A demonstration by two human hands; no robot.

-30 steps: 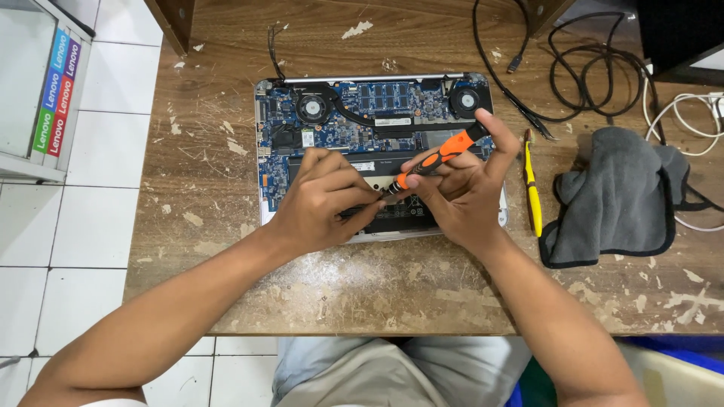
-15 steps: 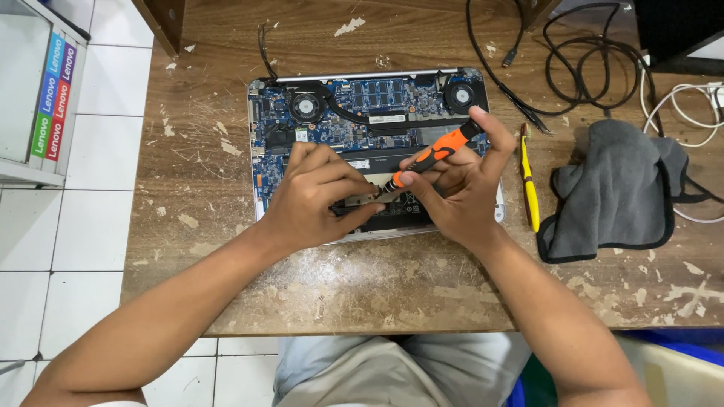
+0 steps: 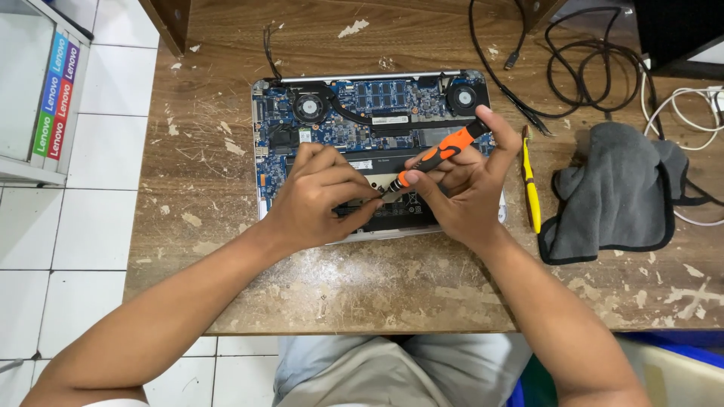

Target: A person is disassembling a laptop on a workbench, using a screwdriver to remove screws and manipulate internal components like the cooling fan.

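An opened laptop (image 3: 354, 113) lies bottom-up on the worn wooden table (image 3: 362, 286), its blue circuit board, two fans and black battery exposed. My right hand (image 3: 460, 188) grips an orange and black screwdriver (image 3: 437, 154), tip angled down-left onto the battery area. My left hand (image 3: 320, 196) rests on the battery beside the tip, fingertips pinched together right at the screwdriver's point. Whether they pinch a screw is hidden.
A yellow pry tool (image 3: 532, 192) lies just right of the laptop. A grey cloth (image 3: 618, 192) sits further right. Black cables (image 3: 581, 68) and white cables (image 3: 694, 113) coil at the back right. A cabinet with coloured stickers (image 3: 45, 90) stands left on the tiled floor.
Both hands stay at the same spot on the battery. The screwdriver handle has tilted slightly; the view has shifted a little.
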